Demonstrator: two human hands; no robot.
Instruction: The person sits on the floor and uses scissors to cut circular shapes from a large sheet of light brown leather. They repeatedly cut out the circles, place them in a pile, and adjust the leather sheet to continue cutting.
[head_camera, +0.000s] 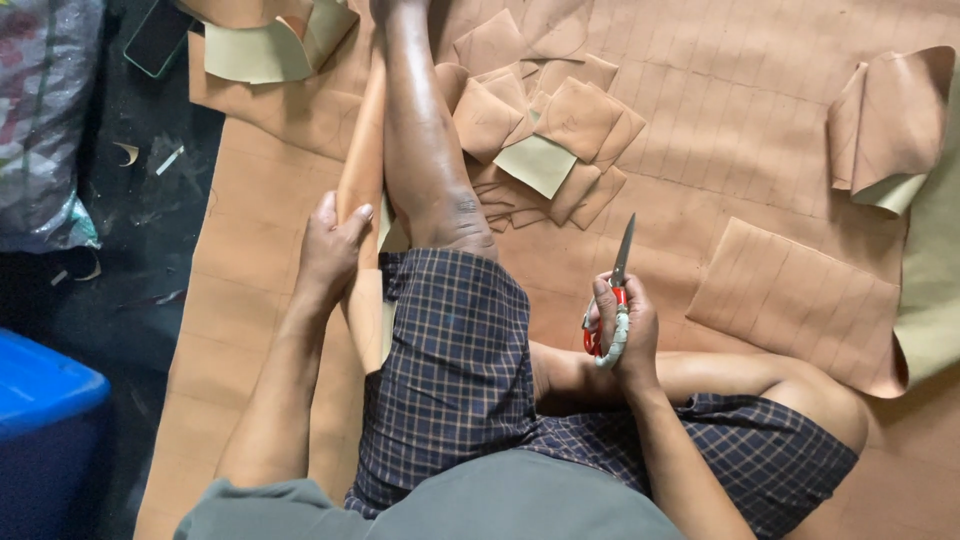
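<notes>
While the person sits on a large tan leather sheet marked with ruled lines, the right hand is closed around the red handles of a pair of scissors, blades together and pointing to about 12 o'clock, clear of any material. The left hand is clamped on a long rolled strip of the same leather, which runs along the outer side of the outstretched leg toward 12 o'clock. A pile of cut pieces lies at 1 o'clock from the knee; a larger ruled panel at 3 o'clock. Risk, as judged: the blade tip sits near the bare thigh and knee, so a slip could nick skin. The strip may also unroll if the left grip loosens, skewing any cut off the ruled lines.
</notes>
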